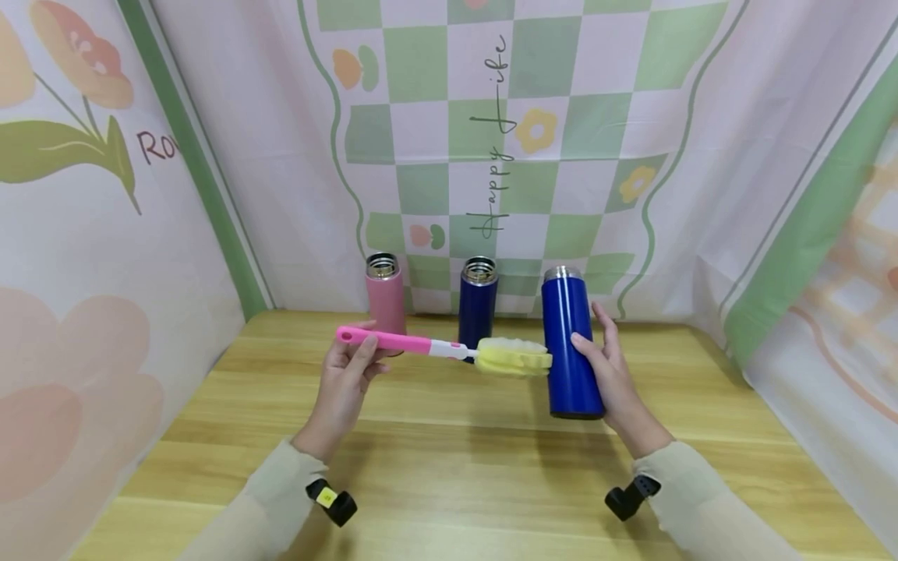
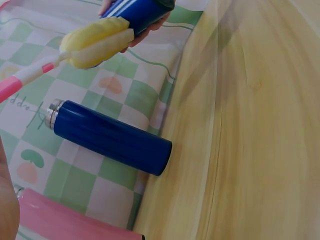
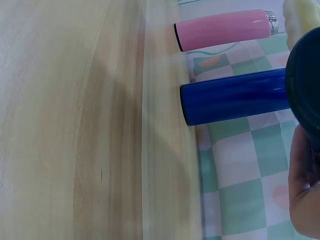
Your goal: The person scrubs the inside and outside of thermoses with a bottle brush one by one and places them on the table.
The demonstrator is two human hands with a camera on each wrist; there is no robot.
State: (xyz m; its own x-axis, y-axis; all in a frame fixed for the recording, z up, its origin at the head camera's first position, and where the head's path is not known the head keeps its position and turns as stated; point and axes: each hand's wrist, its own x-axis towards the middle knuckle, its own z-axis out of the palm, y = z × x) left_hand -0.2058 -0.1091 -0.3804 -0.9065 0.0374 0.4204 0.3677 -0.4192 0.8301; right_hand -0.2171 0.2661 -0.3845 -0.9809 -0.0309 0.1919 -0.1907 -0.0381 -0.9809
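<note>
So the left hand (image 1: pixel 344 382) is pinching a sponge brush (image 1: pixel 438 349) by its pink handle (image 1: pixel 400 341), and the right hand (image 1: pixel 613 378) is gripping a bright blue bottle (image 1: pixel 574 366), thumb lying across its front, holding it up off the wooden table (image 1: pixel 449 483). The brush's yellow sponge head (image 1: pixel 515 357) is pointing toward that bottle's side; can't tell if they're actually touching. Behind, a pink bottle (image 1: pixel 386 292) and a dark blue bottle (image 1: pixel 479 304) are standing upright near the checkered cloth (image 1: pixel 540 187).

foam brush head (image 1: pixel 512 358), smooth plastic handle (image 1: pixel 400 342)
</note>
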